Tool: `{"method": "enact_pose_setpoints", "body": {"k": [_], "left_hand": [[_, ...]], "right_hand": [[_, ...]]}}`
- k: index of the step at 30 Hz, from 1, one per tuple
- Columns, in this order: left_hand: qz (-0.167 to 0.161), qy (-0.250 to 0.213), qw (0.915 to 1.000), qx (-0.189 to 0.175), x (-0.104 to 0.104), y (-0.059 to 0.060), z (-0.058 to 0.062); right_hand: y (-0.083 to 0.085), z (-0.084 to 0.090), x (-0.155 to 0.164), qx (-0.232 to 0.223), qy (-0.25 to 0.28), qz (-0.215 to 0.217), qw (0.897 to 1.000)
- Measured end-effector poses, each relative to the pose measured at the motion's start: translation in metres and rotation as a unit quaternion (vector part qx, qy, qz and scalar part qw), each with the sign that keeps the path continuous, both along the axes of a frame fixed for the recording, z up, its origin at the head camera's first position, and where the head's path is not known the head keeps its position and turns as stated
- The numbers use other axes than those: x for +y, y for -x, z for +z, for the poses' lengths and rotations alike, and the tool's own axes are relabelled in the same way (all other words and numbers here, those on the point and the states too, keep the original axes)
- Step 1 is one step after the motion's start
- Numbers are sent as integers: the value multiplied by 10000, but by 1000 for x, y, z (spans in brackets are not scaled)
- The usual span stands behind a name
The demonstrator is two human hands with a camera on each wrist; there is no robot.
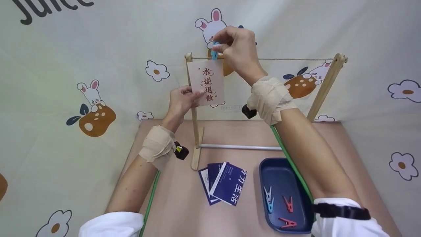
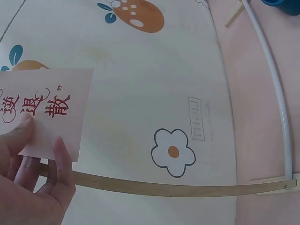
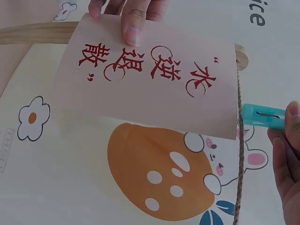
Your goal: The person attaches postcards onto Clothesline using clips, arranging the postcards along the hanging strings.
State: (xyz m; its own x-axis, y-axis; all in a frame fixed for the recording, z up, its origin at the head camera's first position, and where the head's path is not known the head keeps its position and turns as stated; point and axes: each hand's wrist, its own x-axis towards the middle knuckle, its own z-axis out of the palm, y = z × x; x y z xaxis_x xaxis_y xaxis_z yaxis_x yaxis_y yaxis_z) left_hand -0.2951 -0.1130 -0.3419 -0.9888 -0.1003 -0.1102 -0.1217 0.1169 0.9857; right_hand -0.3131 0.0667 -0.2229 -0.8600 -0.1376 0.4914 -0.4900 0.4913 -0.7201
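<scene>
A pale pink card [image 1: 207, 82] with red characters hangs at the string [image 1: 289, 59] of a small wooden rack [image 1: 195, 108], near the left post. My left hand [image 1: 181, 99] pinches the card's lower left edge; the thumb [image 3: 132, 23] lies on its printed face. My right hand [image 1: 237, 49] pinches a light blue clothespin [image 1: 214, 51] at the card's top edge on the string. In the right wrist view the clothespin [image 3: 262, 116] sits across the string [image 3: 240, 154] beside the card [image 3: 150, 79]. The left wrist view shows the card's corner [image 2: 51, 110] between my fingers [image 2: 61, 164].
A dark blue tray [image 1: 297, 227] at the front right holds several clothespins, red and light blue. A fan of dark blue cards [image 1: 223, 182] lies on the table in front of the rack. Rabbit-print cloth [image 1: 65, 82] surrounds the table. A green cable [image 1: 291, 161] runs under my right forearm.
</scene>
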Motion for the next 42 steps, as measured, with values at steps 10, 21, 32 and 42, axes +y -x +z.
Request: {"method": "enact_pose_setpoints", "body": {"k": [10,21,32,42], "left_hand": [[133,498,9986,-104,4,5,7],[213,33,9993,-309,6,2,4],[267,-200,9987,-390,5,0,2],[246,-71,9991,-345,8,-5,2]], "right_hand": [[5,0,-3,-368,-340,-155,9986],[3,2,-4,-627,-665,-179,9956],[3,-2,-7,-899,-879,-108,9920],[-4,-8,-8,-279,-1055,-136,9939]]}}
